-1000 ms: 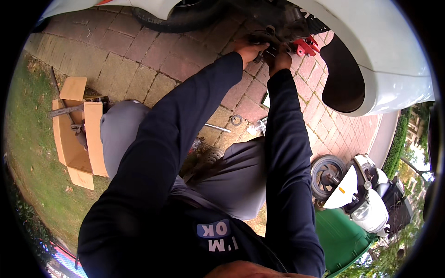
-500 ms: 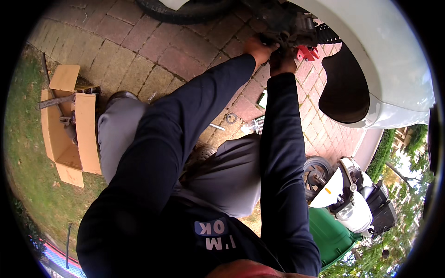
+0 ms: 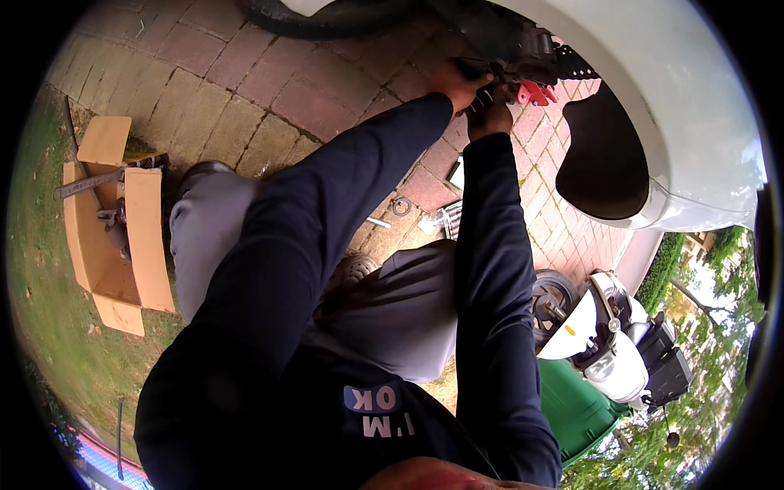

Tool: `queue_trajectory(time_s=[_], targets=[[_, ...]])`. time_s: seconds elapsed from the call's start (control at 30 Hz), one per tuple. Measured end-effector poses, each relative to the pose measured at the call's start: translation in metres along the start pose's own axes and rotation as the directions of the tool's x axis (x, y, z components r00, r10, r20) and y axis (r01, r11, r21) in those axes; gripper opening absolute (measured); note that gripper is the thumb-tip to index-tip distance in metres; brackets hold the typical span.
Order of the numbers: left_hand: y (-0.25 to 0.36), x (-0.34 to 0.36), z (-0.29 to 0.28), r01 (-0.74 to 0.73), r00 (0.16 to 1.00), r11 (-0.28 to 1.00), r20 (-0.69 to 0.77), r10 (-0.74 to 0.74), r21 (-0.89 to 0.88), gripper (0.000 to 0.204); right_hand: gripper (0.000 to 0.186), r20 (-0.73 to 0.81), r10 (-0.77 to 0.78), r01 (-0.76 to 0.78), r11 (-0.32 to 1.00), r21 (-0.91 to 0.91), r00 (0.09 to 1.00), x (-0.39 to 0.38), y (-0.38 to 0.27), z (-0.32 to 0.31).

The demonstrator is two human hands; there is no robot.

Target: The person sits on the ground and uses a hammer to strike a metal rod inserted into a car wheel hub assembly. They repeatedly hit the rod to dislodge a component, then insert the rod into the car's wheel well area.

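Observation:
Both my hands reach forward to a dark metal assembly (image 3: 523, 51) inside the wheel arch of a white car (image 3: 694, 106). My left hand (image 3: 454, 85) is closed against the assembly's lower left side, its fingers partly hidden. Just below and right of it, my right hand (image 3: 492, 122) is wrapped round a small dark piece with pale, shiny bands (image 3: 480, 101); its kind cannot be made out. Dark shadow covers the spot where the fingers meet the metal. A red metal part (image 3: 536, 92) sits right beside the right hand.
A tyre (image 3: 331, 23) lies at the top. At left an open cardboard box (image 3: 149, 237) holds tools, with a wrench (image 3: 88, 184) across its top. A metal ring (image 3: 401, 206) and short rod (image 3: 378, 222) lie on the paving. A scooter (image 3: 612, 359) and green bin (image 3: 576, 408) are lower right.
My right hand has shifted slightly left and down, and the banded piece now shows in it. My left hand stays at the assembly. The whole view has moved a little.

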State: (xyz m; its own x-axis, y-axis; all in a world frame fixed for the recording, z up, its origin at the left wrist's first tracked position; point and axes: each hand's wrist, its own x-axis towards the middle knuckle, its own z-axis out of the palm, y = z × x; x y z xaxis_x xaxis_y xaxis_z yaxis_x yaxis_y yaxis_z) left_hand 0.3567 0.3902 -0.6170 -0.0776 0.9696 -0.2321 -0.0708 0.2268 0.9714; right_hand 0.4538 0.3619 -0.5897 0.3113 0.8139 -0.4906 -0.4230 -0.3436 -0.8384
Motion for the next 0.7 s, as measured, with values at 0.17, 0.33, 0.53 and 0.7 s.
queue_trajectory(time_s=[0.17, 0.33, 0.53, 0.7], targets=[[0.013, 0.005, -0.014, 0.123, 0.984, 0.988, 0.117, -0.134, 0.097, 0.051, 0.031, -0.021, 0.215, -0.216, 0.973, -0.085, 0.976, -0.029, 0.002, 0.022], [-0.010, 0.025, -0.016, 0.060, 0.979, 0.988, 0.201, -0.030, -0.145, 0.057, 0.020, -0.279, -0.071, -0.091, 0.844, -0.528, 0.958, -0.008, 0.025, 0.049], [0.019, -0.001, -0.033, 0.348, 0.927, 0.826, 0.292, -0.235, -0.443, 0.042, 0.016, -0.276, 0.050, -0.139, 0.940, -0.311, 0.960, -0.027, 0.013, 0.056], [0.022, -0.003, -0.043, 0.604, 0.762, 0.710, 0.524, -0.381, -0.362, 0.041, 0.015, -0.028, 0.214, -0.216, 0.970, -0.112, 0.976, -0.018, 0.015, 0.028]])
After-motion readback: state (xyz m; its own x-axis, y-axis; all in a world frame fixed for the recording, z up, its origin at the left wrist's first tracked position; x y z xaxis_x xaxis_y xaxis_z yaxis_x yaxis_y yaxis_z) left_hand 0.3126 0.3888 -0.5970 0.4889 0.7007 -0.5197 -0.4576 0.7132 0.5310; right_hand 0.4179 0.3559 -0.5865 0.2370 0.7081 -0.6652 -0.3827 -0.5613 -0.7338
